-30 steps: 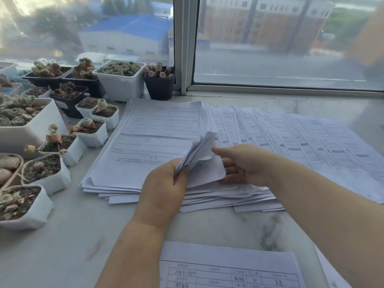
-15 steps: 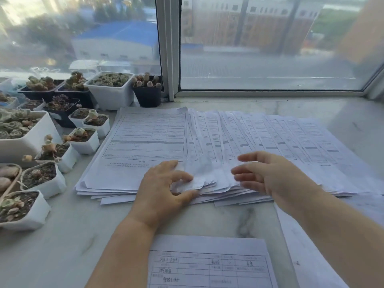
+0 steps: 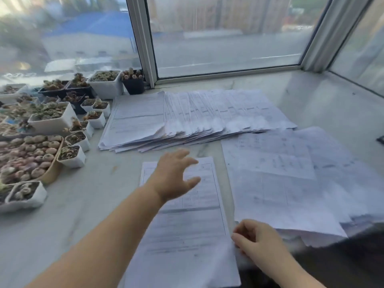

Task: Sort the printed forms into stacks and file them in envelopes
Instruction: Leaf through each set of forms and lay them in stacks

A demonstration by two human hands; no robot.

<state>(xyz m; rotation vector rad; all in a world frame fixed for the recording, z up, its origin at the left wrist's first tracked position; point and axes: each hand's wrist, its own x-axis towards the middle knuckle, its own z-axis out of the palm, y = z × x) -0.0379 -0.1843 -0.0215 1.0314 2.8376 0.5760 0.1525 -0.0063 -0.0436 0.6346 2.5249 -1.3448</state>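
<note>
A wide fan of printed forms (image 3: 197,119) lies on the marble sill (image 3: 324,104) below the window. Nearer to me lies a single form (image 3: 187,221) with a printed table, face up. To its right sits a loose pile of sheets (image 3: 291,183), printing faint as if face down. My left hand (image 3: 174,175) hovers over the top of the single form, fingers spread and holding nothing. At that form's right edge, my right hand (image 3: 255,240) has its fingers curled and seems to pinch the paper. No envelope is in view.
Many small white and black pots of succulents (image 3: 72,138) crowd the left of the sill, with a brown tray of round plants (image 3: 31,156) near the front. A window frame post (image 3: 143,44) stands behind the fan. A dark object (image 3: 381,140) shows at the right edge.
Both hands have let go of the fanned stack's corners and pulled back toward me. The left hand now hovers over the near form and the right is at its edge. The view widened.
</note>
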